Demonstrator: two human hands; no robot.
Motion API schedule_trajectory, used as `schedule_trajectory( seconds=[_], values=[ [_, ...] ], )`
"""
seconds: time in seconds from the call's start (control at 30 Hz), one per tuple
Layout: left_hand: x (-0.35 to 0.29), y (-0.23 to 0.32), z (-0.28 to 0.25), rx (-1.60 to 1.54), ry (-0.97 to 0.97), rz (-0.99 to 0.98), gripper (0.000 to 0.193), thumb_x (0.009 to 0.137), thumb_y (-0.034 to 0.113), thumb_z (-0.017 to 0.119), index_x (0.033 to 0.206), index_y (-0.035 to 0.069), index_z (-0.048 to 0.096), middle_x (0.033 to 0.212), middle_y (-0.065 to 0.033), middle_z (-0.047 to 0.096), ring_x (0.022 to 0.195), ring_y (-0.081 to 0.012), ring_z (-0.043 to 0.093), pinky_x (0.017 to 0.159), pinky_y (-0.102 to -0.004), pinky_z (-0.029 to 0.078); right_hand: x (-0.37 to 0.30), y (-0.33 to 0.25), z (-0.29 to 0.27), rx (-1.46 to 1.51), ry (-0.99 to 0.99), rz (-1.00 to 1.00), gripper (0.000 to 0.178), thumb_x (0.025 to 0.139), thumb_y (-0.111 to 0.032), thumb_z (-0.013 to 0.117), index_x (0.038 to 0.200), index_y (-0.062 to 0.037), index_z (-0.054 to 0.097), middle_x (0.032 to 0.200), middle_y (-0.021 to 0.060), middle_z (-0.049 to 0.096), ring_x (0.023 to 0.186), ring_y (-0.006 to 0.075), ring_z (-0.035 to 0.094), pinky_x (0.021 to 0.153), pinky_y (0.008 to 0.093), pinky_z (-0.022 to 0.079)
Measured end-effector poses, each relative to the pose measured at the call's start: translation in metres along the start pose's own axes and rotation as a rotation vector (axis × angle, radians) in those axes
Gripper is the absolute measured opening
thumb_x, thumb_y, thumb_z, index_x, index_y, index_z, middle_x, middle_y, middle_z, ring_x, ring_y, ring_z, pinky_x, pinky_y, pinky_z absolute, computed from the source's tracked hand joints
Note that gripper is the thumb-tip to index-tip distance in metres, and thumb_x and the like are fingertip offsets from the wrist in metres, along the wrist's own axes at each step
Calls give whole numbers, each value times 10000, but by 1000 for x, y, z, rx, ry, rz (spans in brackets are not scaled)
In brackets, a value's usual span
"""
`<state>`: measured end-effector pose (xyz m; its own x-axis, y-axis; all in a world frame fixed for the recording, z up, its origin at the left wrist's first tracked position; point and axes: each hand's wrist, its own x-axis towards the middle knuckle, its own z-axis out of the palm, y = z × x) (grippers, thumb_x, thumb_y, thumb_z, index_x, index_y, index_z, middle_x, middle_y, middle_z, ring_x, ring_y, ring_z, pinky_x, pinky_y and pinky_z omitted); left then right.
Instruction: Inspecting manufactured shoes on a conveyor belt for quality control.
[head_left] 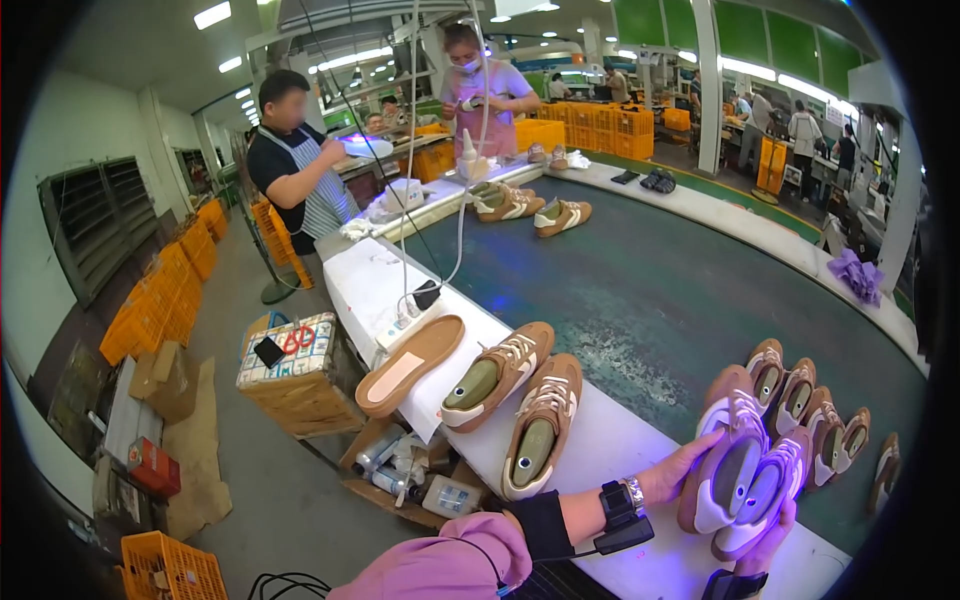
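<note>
Cupping shoe pair (738,468), L hand (682,468) & R hand (768,540) clamped on its outer sides; prob. light, soft-topped, stiff-soled; best held at rear.

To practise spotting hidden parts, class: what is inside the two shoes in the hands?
Each shoe holds a form, its heel end showing. The rest, toward the toe, is hidden under the laced upper.

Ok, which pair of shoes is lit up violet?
The pair held between the left hand and right hand; its laces look violet, while the other shoes look brown and cream.
</note>
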<state>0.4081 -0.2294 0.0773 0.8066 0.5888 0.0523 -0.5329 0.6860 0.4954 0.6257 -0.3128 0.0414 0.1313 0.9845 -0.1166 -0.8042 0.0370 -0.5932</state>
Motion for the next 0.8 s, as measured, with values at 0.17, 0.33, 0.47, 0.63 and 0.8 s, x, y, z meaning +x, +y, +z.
schedule_trajectory(
  seconds=[0.17,0.33,0.47,0.63,0.8],
  values=[
    [-2,10,-6,12,147,93,626,832,433,604,1300,74,393,1250,-67,513,1131,-158,496,1005,-324,371,-1,-11,-13,1,-50,-139,539,872,-353,491,1301,-38,409,1236,124,519,1100,259,525,974,397,403],
    [-11,11,-15,87,209,213,631,808,443,617,1283,82,411,1228,-60,524,1106,-157,516,984,-340,387,-11,-11,0,82,16,-225,560,857,-288,573,1316,-33,377,1272,137,491,1143,264,504,983,424,412],
    [-7,7,-14,80,252,223,518,811,353,630,1216,75,464,1123,-43,571,1017,-153,563,912,-335,455,-21,-12,6,129,117,-243,573,848,-302,603,1317,-61,382,1289,125,474,1161,275,489,969,456,425],
    [3,4,-17,85,383,281,298,832,291,597,1094,163,534,1003,21,575,926,-125,568,842,-328,485,-14,-14,10,131,-3,-232,434,885,-287,557,1252,-75,462,1127,79,578,1029,196,557,944,427,410],
    [7,18,-32,-21,423,340,485,798,300,626,1204,93,460,1147,-77,534,1047,-216,533,908,-398,466,12,-1,40,-19,129,-236,353,878,-309,559,1098,-34,545,996,65,629,916,181,608,813,374,497]
  ],
)
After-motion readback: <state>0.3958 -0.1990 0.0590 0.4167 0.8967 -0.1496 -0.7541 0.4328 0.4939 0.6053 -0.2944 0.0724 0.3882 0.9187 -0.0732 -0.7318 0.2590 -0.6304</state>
